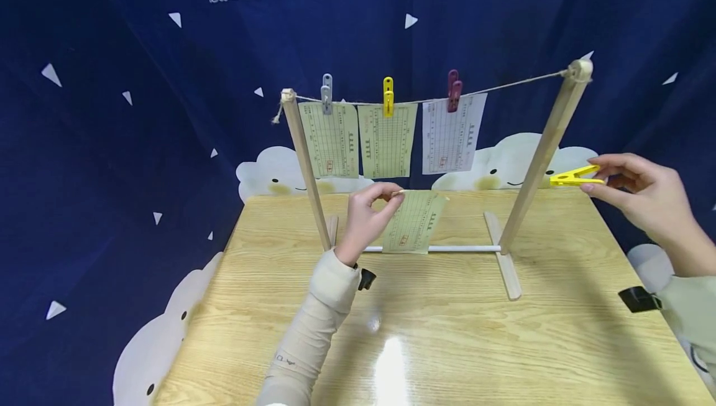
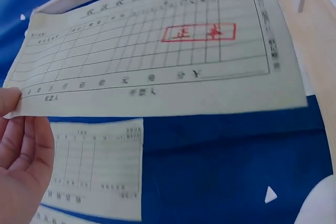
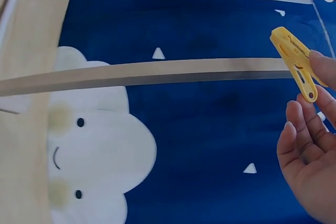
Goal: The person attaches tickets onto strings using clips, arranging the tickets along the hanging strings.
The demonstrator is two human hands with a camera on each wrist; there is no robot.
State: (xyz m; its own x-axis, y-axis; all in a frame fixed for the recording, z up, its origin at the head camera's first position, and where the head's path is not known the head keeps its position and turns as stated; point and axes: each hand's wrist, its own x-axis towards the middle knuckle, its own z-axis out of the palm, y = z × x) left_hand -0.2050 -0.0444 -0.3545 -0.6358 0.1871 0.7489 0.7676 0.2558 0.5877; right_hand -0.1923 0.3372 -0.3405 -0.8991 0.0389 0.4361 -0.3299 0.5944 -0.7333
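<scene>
My left hand [image 1: 369,214] pinches the top corner of a pale green receipt slip [image 1: 414,222], which hangs in front of the rack's white rod. In the left wrist view the slip [image 2: 142,51] shows a printed grid and a red boxed stamp. My right hand [image 1: 643,191], out past the right post, pinches a yellow clothespin [image 1: 576,176] by its handle ends. The right wrist view shows the clothespin [image 3: 294,61] between thumb and fingers. Across the rack runs a string [image 1: 514,85], where a grey, a yellow and a dark red clothespin [image 1: 454,90] each hold one slip.
The rack's left post [image 1: 306,170] and right post [image 1: 545,154] rise from wooden feet [image 1: 506,263] on the wood-grain table [image 1: 447,337]. A white rod [image 1: 464,249] joins the posts low down. Behind hangs a dark blue curtain [image 1: 168,120] with white triangles and clouds.
</scene>
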